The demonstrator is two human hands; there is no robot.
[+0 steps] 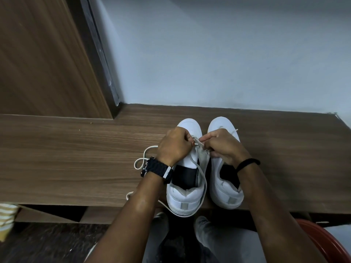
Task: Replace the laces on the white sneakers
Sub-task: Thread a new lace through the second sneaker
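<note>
A pale blue wall (218, 54) rises behind a wood-grain shelf (76, 158), with a matching wooden panel (38, 54) standing at its left. Two white sneakers (224, 168) sit side by side near the shelf's front edge, long axes running front to back, toes toward the wall, heels toward the person. Both have dark linings and grey heel tabs. The left hand (173, 147), above the left sneaker (185, 186), has its fingers curled, pinching a cream lace (141, 161) that loops loosely leftward across the shelf. The right hand (224, 147) pinches the lace tip between curled fingers.
</note>
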